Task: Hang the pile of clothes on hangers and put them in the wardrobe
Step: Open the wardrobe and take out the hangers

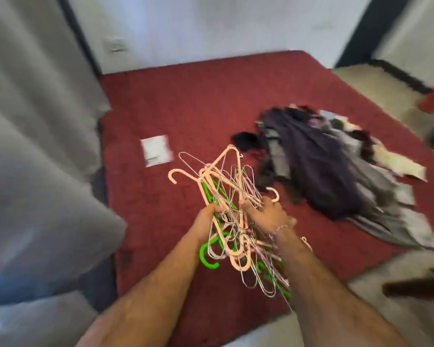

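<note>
Together, both hands clutch one tangled bundle of hangers (232, 211) in front of the person, above the red carpet (186, 108). The left hand (208, 212) has its fingers curled round the bundle's left side, where green plastic and pale pink hangers cross; the right hand (266, 214) grips the right side from above, fingers wrapped into the thin wire hangers, with a pink hook sticking out just beyond its knuckles. Both forearms reach forward and inward, converging on the bundle, and a thin bracelet (285, 227) circles the right wrist. Pink hooks and wire loops fan upward from the hands, while more green, pink and wire hangers dangle below them. Nothing here serves as a container; the hangers are held loose, in the hands alone. To the right, well apart from the bundle, the pile of clothes (336, 176) lies spread on the carpet, mostly dark purple and grey cloth, blurred by motion. A small white packet (156, 150) lies on the carpet to the upper left of the hangers. Grey fabric (35, 121) fills the left edge of view, and a cream shaggy rug (376, 81) shows at the upper right.
</note>
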Motion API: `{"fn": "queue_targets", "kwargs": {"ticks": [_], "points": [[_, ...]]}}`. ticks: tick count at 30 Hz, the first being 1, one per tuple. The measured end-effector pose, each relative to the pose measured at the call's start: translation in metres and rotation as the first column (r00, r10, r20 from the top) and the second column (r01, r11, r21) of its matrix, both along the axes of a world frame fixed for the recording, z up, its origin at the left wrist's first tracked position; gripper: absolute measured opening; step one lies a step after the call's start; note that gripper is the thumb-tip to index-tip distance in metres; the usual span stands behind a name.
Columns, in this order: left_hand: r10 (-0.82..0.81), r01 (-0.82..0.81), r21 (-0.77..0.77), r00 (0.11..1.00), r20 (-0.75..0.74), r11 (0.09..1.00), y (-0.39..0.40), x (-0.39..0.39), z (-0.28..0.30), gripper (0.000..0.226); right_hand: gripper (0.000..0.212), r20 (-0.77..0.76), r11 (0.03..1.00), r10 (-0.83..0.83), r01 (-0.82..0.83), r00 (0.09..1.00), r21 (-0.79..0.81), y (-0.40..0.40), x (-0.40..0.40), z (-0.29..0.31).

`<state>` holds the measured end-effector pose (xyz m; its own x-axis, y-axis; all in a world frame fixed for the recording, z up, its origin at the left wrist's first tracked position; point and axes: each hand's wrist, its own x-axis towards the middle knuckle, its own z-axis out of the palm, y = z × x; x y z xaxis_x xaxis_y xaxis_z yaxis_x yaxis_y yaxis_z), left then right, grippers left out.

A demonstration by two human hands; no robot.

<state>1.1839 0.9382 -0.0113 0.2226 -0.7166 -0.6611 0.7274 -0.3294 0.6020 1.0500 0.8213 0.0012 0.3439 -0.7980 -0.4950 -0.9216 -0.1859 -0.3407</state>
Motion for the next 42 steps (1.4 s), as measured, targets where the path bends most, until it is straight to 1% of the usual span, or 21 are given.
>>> {"fn": "queue_targets", "kwargs": {"ticks": [2,5,7,9,11,12,13,14,15,17,19,21,22,24,25,27,31,33,35,39,42], "points": [[0.125,-0.13,0.05,0.988,0.091,0.99,0.018,0.041,-0.006,0.045,0.114,0.041,0.989,0.111,-0.114,0.993,0.089,0.004,0.052,-0.025],[0.256,-0.317,0.161,0.914,0.315,0.935,0.043,0.093,-0.007,0.026,0.127,0.239,0.918,0.186,-0.256,0.953,0.304,0.011,0.124,-0.065],[0.327,-0.451,0.21,0.835,0.443,0.867,0.049,0.116,-0.005,0.021,0.128,0.384,0.811,0.181,-0.358,0.906,0.463,0.01,0.17,-0.124],[0.352,-0.535,0.268,0.783,0.513,0.801,0.038,0.12,-0.003,0.035,0.119,0.467,0.676,0.13,-0.423,0.875,0.603,0.003,0.188,-0.144],[0.304,-0.48,0.31,0.826,0.474,0.821,0.002,0.107,0.001,0.051,0.09,0.528,0.57,-0.173,-0.352,0.832,0.742,-0.015,0.162,-0.136],[0.237,-0.431,0.354,0.846,0.477,0.83,-0.018,0.099,0.002,0.061,0.08,0.458,0.466,-0.342,-0.275,0.821,0.841,-0.016,0.15,-0.121],[0.16,-0.398,0.398,0.844,0.512,0.827,-0.04,0.092,-0.004,0.072,0.076,0.362,0.402,-0.423,-0.186,0.831,0.897,-0.025,0.134,-0.098],[0.091,-0.383,0.435,0.826,0.557,0.815,-0.062,0.083,-0.01,0.077,0.074,0.306,0.412,-0.503,-0.087,0.809,0.907,-0.042,0.119,-0.1],[0.029,-0.375,0.469,0.804,0.594,0.8,-0.08,0.072,-0.016,0.078,0.071,0.341,0.479,-0.55,-0.046,0.762,0.876,-0.061,0.101,-0.106],[-0.133,-0.344,0.565,0.758,0.638,0.75,-0.102,0.05,-0.038,0.082,0.068,0.352,0.464,-0.612,-0.039,0.708,0.885,-0.095,0.078,-0.117],[-0.349,-0.261,0.675,0.697,0.626,0.69,-0.107,0.023,-0.062,0.087,0.097,0.38,0.503,-0.575,-0.054,0.724,0.863,-0.127,0.063,-0.157],[-0.49,-0.187,0.726,0.625,0.607,0.662,-0.098,-0.003,-0.083,0.083,0.098,0.477,0.642,-0.458,-0.092,0.75,0.761,-0.15,0.05,-0.201],[-0.523,-0.164,0.739,0.609,0.597,0.653,-0.091,-0.012,-0.09,0.079,0.094,0.485,0.683,-0.365,-0.125,0.795,0.72,-0.154,0.045,-0.192],[-0.538,-0.146,0.75,0.61,0.582,0.645,-0.078,-0.028,-0.102,0.071,0.073,0.46,0.751,-0.157,-0.198,0.874,0.63,-0.141,0.034,-0.122],[-0.54,-0.147,0.751,0.607,0.583,0.644,-0.072,-0.033,-0.108,0.071,0.059,0.439,0.784,-0.055,-0.234,0.897,0.575,-0.142,0.031,-0.118],[-0.545,-0.163,0.743,0.583,0.603,0.649,-0.063,-0.039,-0.113,0.077,0.048,0.414,0.816,0.044,-0.272,0.909,0.511,-0.145,0.024,-0.121],[-0.594,-0.122,0.715,0.47,0.653,0.688,-0.06,-0.054,-0.104,0.086,0.044,0.373,0.821,0.171,-0.341,0.912,0.458,-0.136,-0.001,-0.126],[-0.638,-0.09,0.71,0.37,0.675,0.699,-0.063,-0.06,-0.1,0.082,0.045,0.355,0.832,0.199,-0.349,0.914,0.431,-0.132,-0.013,-0.121],[-0.634,-0.067,0.682,0.31,0.708,0.729,-0.068,-0.065,-0.101,0.076,0.05,0.347,0.844,0.203,-0.343,0.916,0.413,-0.13,-0.027,-0.112],[-0.602,0.016,0.624,0.283,0.747,0.781,-0.092,-0.08,-0.099,0.072,0.056,0.268,0.874,0.271,-0.353,0.925,0.335,-0.139,-0.063,-0.098],[-0.603,0.119,0.595,0.264,0.753,0.795,-0.118,-0.096,-0.098,0.075,0.059,0.193,0.907,0.263,-0.31,0.945,0.286,-0.16,-0.095,-0.089]]}}
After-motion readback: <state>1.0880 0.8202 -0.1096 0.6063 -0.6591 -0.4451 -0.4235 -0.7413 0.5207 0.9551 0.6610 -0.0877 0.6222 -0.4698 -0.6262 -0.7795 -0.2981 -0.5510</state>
